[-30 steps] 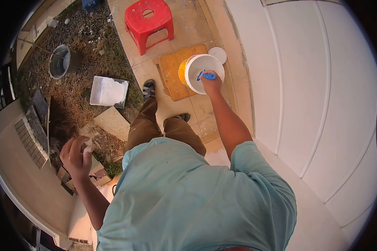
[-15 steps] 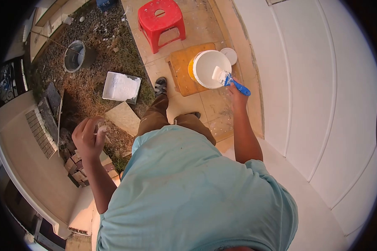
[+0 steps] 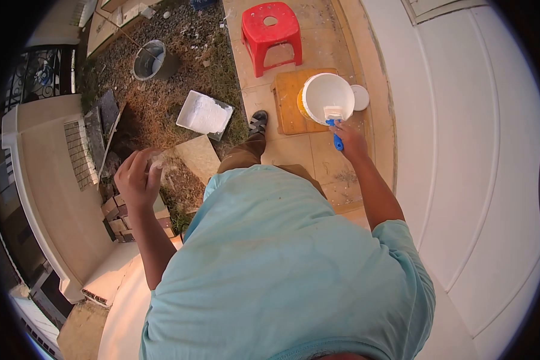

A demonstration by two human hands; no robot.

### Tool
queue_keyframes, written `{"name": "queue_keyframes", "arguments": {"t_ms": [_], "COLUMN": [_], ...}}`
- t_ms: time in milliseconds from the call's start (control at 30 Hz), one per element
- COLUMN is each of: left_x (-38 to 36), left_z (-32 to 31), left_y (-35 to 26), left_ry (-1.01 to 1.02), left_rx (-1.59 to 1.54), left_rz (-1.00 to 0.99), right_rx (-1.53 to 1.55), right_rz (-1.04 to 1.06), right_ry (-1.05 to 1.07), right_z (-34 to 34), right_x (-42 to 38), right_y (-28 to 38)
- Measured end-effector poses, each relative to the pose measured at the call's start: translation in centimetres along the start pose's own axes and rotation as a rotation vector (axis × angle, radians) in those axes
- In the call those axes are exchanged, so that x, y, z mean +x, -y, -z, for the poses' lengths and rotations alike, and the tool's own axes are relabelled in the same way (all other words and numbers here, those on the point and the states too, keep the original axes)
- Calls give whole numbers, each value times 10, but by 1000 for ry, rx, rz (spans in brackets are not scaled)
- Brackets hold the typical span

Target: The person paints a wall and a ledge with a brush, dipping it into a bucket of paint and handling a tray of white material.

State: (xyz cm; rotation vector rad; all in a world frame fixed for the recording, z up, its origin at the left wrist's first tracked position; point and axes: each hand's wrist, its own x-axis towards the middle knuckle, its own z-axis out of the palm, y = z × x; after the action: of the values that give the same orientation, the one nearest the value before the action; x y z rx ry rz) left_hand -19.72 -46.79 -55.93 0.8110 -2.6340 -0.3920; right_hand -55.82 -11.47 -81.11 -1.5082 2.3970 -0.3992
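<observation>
My right hand [image 3: 351, 139] grips a blue-handled paintbrush [image 3: 335, 123]. Its white-loaded bristles rest against the near rim of a white paint bucket [image 3: 327, 96]. The bucket stands on a wooden board [image 3: 288, 105] on the tiled floor, with its round white lid [image 3: 360, 98] lying beside it. My left hand [image 3: 139, 179] is raised at my side, fingers curled around a small pale thing that I cannot make out.
A red plastic stool [image 3: 270, 33] stands beyond the bucket. A white paint tray [image 3: 204, 114] and a grey metal pail [image 3: 153, 60] sit on the gravel at left. Stacked bricks [image 3: 121, 217] lie below my left hand. A white panelled wall [image 3: 480, 156] runs along the right.
The brush has come out of the bucket and now wipes on its near rim. My left hand has risen and moved inward. The camera has shifted so the ground objects sit further right.
</observation>
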Motion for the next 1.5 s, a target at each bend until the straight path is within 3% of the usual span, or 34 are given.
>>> {"name": "queue_keyframes", "arguments": {"t_ms": [67,133,233,333,600,800,1067,1167,1233,1333,1500], "left_x": [-10,-18,-26,-29,-21,-7,90,139,169,208,263], "left_z": [4,7,6,10,26,27,-37,-55,-66,-81,-106], "left_y": [-6,-13,-17,-22,-36,-34,-16,-12,-4,18,27], "left_ry": [3,20,-39,26,-37,-35,110,164,208,261,310], "left_rx": [3,17,6,46,59,19,-118,-178,-211,-236,-262], "left_rz": [20,29,-5,46,-61,-91,-288,-368,-394,-433,-491], "right_rx": [-9,-40,-17,-40,-47,-18,-61,-132,-121,-71,-21], "right_rz": [-8,50,-1,11,43,7,-108,-132,-235,-289,-492], "right_ry": [21,-90,-48,-64,-192,-305,-155,-277,-2,-114,-48], "right_z": [-2,-1,6,-1,-14,13,20,11,9,2,-5], "right_x": [-1,0,-3,-6,-9,-8,6,16,16,16,16], "right_y": [-1,-1,7,7,15,47,69,71,75,83,103]}}
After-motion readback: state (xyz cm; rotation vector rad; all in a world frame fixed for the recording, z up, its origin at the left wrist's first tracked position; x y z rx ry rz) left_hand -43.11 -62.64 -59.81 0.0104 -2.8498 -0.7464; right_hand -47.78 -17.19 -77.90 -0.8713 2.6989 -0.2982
